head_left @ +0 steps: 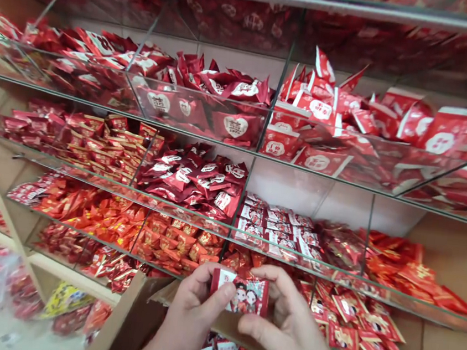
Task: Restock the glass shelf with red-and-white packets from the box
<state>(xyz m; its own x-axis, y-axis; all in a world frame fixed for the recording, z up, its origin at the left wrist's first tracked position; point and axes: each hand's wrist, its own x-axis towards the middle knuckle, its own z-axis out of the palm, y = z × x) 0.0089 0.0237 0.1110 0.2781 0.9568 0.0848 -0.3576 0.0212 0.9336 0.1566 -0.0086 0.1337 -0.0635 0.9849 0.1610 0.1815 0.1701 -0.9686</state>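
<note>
I am watching a small red rectangular candy packet printed with two cartoon figures (241, 295) being held low in the middle of the view, its long axis running left to right and its printed face turned up toward the camera. My left hand (191, 318) is coming up from the bottom edge, thumb pressing on the packet's left front, the other fingers curling behind it. My right hand (288, 325) is mirroring that from the right, fingers arching over the packet's top right corner and the thumb pointing in below it, so both hands are pinching the packet between them. Just beneath the hands, an open brown cardboard box (135, 315) is holding more red packets. Directly behind the packet, tiered clear glass shelves with dividers (264, 117) are crowding close, every compartment heaped with red wrapped sweets (199, 180). Open room is lying only toward me.
</note>
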